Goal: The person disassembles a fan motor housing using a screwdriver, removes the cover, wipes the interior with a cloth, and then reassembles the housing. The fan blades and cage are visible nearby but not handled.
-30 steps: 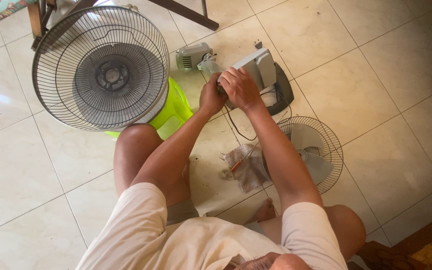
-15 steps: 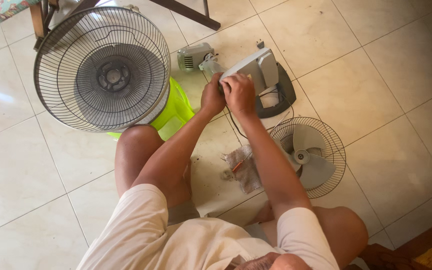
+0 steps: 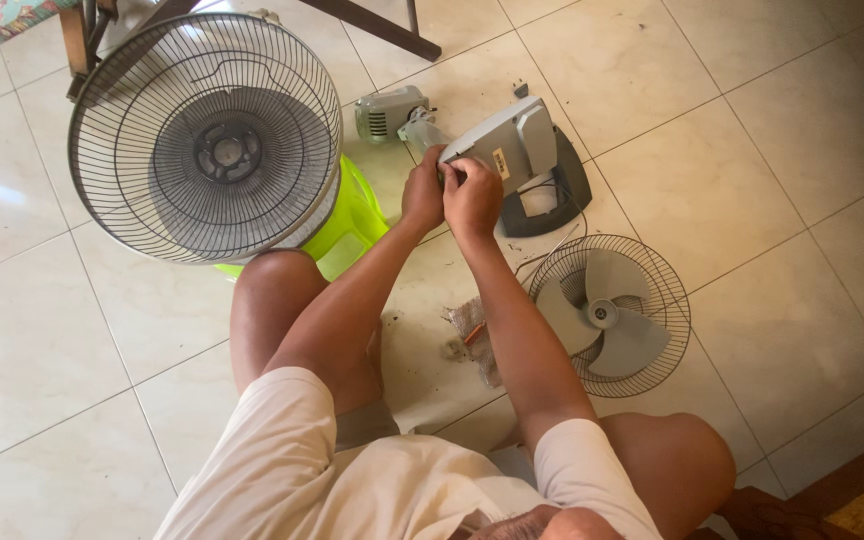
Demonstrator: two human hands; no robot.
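Resting on the tiled floor (image 3: 772, 130), the grey fan housing (image 3: 517, 150) is gripped by the left hand (image 3: 422, 195) and right hand (image 3: 472, 195); beside it, blades are enclosed in a wire grille (image 3: 609, 315), possibly loosely

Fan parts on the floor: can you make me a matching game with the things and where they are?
Things:
1. big round grille
2. fan blades
3. grey fan base
4. green stool

Places:
A. inside the small cage on the floor
B. under both hands
C. leaning on the green stool
D. beside the person's left knee

Pairs: 1-C, 2-A, 3-B, 4-D
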